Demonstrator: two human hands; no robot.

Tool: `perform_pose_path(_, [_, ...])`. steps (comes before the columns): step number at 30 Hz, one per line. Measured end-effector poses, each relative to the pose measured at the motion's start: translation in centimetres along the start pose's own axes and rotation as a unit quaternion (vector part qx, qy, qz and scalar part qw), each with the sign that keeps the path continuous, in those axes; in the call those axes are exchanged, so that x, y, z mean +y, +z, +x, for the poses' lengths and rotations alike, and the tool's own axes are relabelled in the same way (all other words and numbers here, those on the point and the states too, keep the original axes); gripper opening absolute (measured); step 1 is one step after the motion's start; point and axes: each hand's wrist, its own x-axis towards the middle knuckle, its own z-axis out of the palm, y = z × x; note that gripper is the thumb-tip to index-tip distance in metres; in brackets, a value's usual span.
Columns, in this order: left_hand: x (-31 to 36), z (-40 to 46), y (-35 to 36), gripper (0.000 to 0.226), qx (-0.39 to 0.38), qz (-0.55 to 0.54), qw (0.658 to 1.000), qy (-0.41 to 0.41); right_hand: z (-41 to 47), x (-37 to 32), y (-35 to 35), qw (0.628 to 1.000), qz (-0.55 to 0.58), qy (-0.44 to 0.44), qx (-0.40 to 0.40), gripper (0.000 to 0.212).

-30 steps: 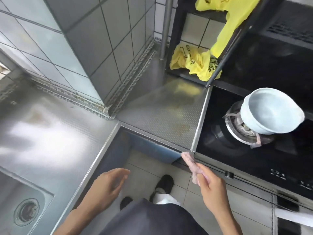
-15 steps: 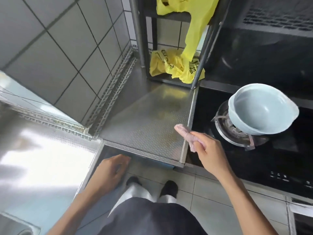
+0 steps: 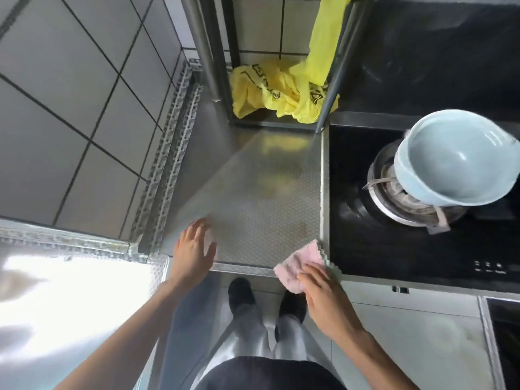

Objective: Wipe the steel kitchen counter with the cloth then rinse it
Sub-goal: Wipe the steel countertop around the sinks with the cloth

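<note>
Head view, right hand (image 3: 327, 301) pressing pink cloth (image 3: 301, 261) on counter (image 3: 253, 198), bowl (image 3: 455, 159) beside

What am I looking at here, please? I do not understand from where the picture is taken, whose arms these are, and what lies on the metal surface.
There is no machine. A person wears a camera on the head, so the picture looks down at their own arms, legs and shoes. The right hand presses a pink cloth on the front right corner of the steel kitchen counter. The left hand rests open on the counter's front left part and holds nothing. At the back, yellow plastic bags lie on a black rack. To the right is a black stove, with a pale blue bowl tilted on its burner.
</note>
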Motion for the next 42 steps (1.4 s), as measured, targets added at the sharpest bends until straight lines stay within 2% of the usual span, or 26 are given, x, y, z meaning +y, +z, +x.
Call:
perform_pose_path(7, [-2.1, 2.5, 1.9, 0.058, 0.079, 0.019, 0.996, 0.023, 0.6, -1.3, 4.0, 0.993, -0.024, 0.068, 0.09, 0.054])
perform_pose_path(12, [-3.5, 2.4, 3.4, 0.058, 0.109, 0.037, 0.992, 0.053, 5.9, -3.2, 5.3, 0.983, 0.031, 0.146, 0.104, 0.059])
perform_pose_path(14, [-3.6, 2.5, 3.6, 0.058, 0.112, 0.039, 0.991, 0.056, 8.3, -4.5, 5.7, 0.981, 0.01, 0.162, 0.108, 0.056])
perform_pose_path(17, [-3.7, 2.6, 3.8, 0.057, 0.125, 0.032, 0.99, 0.056, 10.0, -6.1, 6.5, 0.987, -0.027, 0.138, 0.083, 0.053])
perform_pose_path(21, [-4.0, 2.6, 4.1, 0.059, 0.127, 0.033, 0.989, 0.061, 7.2, -4.2, 6.0, 0.996, -0.09, 0.0, 0.021, 0.054])
perform_pose_path(23, [-4.2, 2.7, 4.2, 0.059, 0.125, 0.033, 0.99, 0.06, 5.6, -2.1, 4.7, 0.994, -0.103, -0.024, 0.01, 0.051])
perform_pose_path(28, [-4.3, 2.7, 3.2, 0.056, 0.117, -0.017, 0.991, 0.065, 8.3, 0.8, 2.0, 0.991, -0.091, 0.09, 0.033, 0.051])
perform_pose_path(33, [-3.9, 4.0, 1.1, 0.062, 0.13, -0.055, 0.99, 0.02, 16.7, -2.0, 2.7, 0.983, -0.065, 0.167, 0.035, 0.056])
perform_pose_path(35, [-3.4, 5.0, 0.7, 0.062, 0.134, -0.057, 0.989, 0.011, 17.9, -4.3, 4.1, 0.987, -0.058, 0.147, 0.04, 0.056])
perform_pose_path(38, [-2.5, 6.1, 1.1, 0.062, 0.146, -0.043, 0.988, 0.009, 15.8, -6.1, 6.1, 0.995, -0.07, 0.051, 0.045, 0.056])
perform_pose_path(40, [-2.2, 6.6, 1.8, 0.061, 0.155, -0.034, 0.987, -0.004, 13.2, -5.1, 6.5, 0.996, -0.08, -0.015, 0.034, 0.055])
perform_pose_path(42, [-2.2, 6.6, 2.6, 0.062, 0.157, -0.021, 0.987, -0.016, 11.0, -2.8, 5.7, 0.993, -0.108, -0.041, 0.011, 0.056])
